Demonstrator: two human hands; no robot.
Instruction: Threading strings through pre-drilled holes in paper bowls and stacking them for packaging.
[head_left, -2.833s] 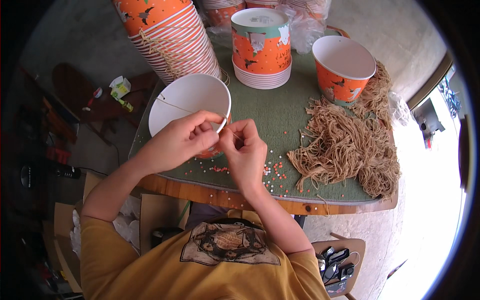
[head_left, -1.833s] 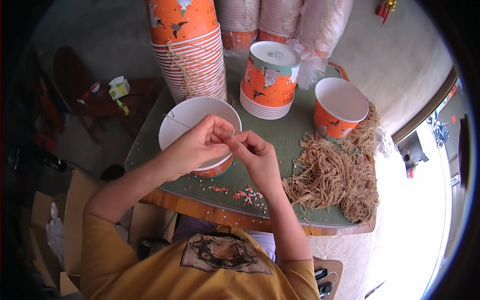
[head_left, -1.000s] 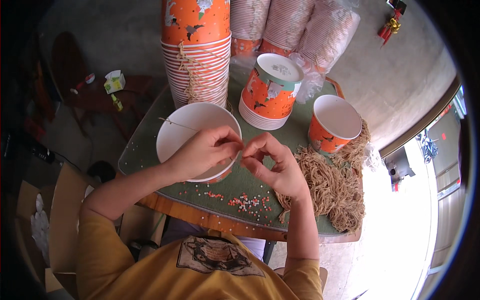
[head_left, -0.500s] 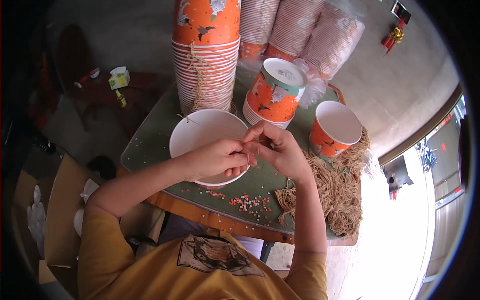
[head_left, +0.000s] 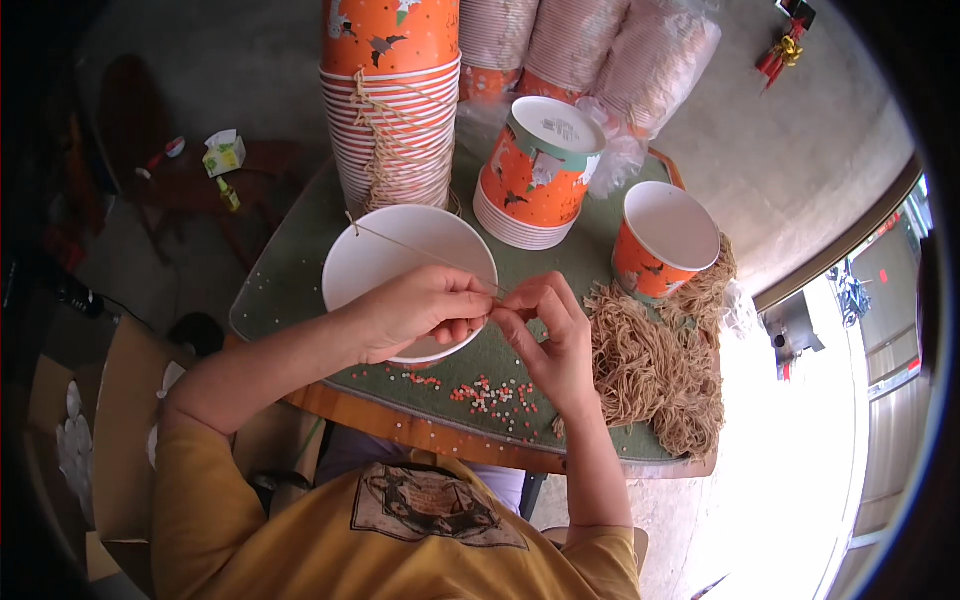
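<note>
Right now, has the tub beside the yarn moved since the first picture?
No: the tub keeps its place on the green cloth, right of the upside-down tubs; the camera shifted.

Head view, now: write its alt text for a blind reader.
A person's left hand and right hand pinch a thin tan cord near the right rim of a white-lined bucket, the cord stretching across its mouth. Orange and white dots lie on the green-covered table in front; a tan cord pile lies right, a tall orange bucket stack behind.

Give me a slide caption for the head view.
Left hand and right hand pinch a cord at the edge of a white bucket.
</note>
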